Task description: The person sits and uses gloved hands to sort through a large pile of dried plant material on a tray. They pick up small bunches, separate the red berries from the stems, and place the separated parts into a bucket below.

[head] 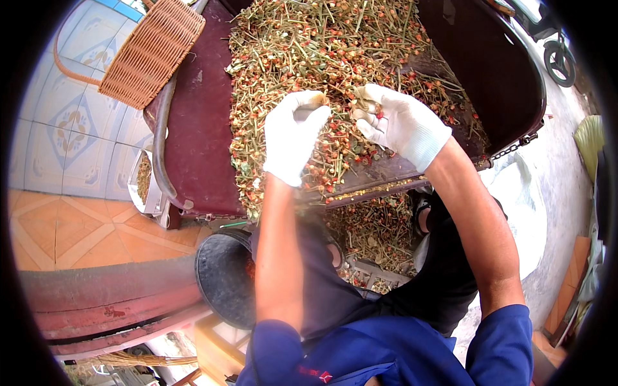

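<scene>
A heap of dry plant stems and caps with red bits (309,53) covers much of a dark red metal cart bed (203,125). Over the heap's near part is my left hand (295,137) in a white knitted glove. Its thumb and stained forefinger nearly meet, and whether a small piece lies between them cannot be made out. To its right, my right hand (393,118), gloved alike, has its fingers curled around a small red piece (379,115) with some dry stem. The two hands are apart.
A wicker basket (152,53) sits by the bed's left side. A black bucket (222,277) with red bits stands by my left leg. More stems (381,231) lie below the bed's edge. A white container (145,183) and a chain (514,147) flank the bed.
</scene>
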{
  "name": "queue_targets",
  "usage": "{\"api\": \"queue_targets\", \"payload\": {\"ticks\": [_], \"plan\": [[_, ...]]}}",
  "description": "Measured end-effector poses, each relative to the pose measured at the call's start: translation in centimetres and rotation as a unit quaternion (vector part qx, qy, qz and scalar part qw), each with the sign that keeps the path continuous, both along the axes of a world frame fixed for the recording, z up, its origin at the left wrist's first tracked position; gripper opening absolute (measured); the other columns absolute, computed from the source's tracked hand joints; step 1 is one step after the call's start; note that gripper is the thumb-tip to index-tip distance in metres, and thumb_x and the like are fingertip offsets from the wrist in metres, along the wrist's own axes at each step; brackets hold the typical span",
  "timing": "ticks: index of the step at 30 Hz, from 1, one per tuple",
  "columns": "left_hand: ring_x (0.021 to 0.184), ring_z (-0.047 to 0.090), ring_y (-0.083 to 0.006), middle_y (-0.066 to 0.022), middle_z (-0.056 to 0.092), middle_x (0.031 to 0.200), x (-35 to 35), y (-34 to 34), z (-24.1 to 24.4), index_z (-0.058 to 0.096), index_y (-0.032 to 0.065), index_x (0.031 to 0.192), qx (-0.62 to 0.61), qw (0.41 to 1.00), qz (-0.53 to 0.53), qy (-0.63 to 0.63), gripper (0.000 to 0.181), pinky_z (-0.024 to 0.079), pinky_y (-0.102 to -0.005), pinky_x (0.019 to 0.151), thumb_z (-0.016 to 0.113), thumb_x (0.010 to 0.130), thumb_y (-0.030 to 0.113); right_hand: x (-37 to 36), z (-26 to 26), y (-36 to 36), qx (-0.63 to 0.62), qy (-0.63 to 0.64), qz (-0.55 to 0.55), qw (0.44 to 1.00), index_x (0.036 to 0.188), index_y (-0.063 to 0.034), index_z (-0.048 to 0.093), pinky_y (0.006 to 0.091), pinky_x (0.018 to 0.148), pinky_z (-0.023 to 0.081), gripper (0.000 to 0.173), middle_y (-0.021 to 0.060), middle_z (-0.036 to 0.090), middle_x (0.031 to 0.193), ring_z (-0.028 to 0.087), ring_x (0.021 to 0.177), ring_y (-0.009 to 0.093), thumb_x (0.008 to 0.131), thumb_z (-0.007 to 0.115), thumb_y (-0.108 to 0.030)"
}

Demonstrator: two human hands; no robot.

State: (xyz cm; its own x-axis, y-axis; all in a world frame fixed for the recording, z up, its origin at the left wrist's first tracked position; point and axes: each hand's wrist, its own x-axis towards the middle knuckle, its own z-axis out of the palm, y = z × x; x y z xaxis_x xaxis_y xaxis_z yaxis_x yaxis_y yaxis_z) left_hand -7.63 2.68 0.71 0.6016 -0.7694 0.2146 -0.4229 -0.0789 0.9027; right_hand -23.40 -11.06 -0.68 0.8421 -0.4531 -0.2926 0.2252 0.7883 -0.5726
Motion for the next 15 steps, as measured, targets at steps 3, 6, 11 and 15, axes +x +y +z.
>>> {"api": "queue_targets", "payload": {"ticks": [3,6,11,15], "plan": [[0.090,0.066,-0.0108,-0.0069,0.071,0.102,0.2,-0.1,-0.2,0.067,-0.0024,0.114,-0.022,1.000,-0.001,0.009,0.029,0.053,-0.0249,0.080,0.073,0.087,0.005,0.3,-0.4,0.3,-0.027,0.015,0.018,0.999,0.116,-0.0031,0.062,0.0359,0.085,0.058,0.022,0.0062,0.064,0.105,0.065,0.097,0.021,0.094,0.061,-0.010],[0.091,0.066,-0.0110,-0.0066,0.070,0.102,0.2,-0.1,-0.4,0.067,-0.0026,0.113,-0.035,0.999,0.005,0.016,0.027,0.053,-0.0248,0.081,0.072,0.088,0.005,0.5,-0.3,0.5,-0.061,0.036,0.032,0.997,0.118,-0.0021,0.062,0.0348,0.085,0.058,0.025,0.0066,0.064,0.103,0.065,0.093,0.019,0.093,0.062,-0.006],[0.092,0.066,-0.0112,-0.0062,0.070,0.101,0.2,-0.1,-0.3,0.066,-0.0025,0.112,-0.049,0.998,0.000,0.027,0.026,0.053,-0.0247,0.082,0.072,0.088,0.005,0.5,0.2,1.2,-0.115,0.069,0.026,0.991,0.117,-0.0017,0.062,0.0338,0.086,0.058,0.024,0.0074,0.064,0.102,0.066,0.092,0.018,0.093,0.062,-0.006],[0.090,0.065,-0.0107,-0.0056,0.070,0.099,0.0,0.1,-0.1,0.067,-0.0020,0.110,-0.044,0.999,-0.001,0.016,0.024,0.053,-0.0249,0.081,0.072,0.088,0.005,0.9,0.3,1.6,-0.113,0.078,0.026,0.990,0.117,-0.0017,0.062,0.0336,0.086,0.058,0.023,0.0076,0.064,0.102,0.066,0.092,0.018,0.094,0.061,-0.007]]}}
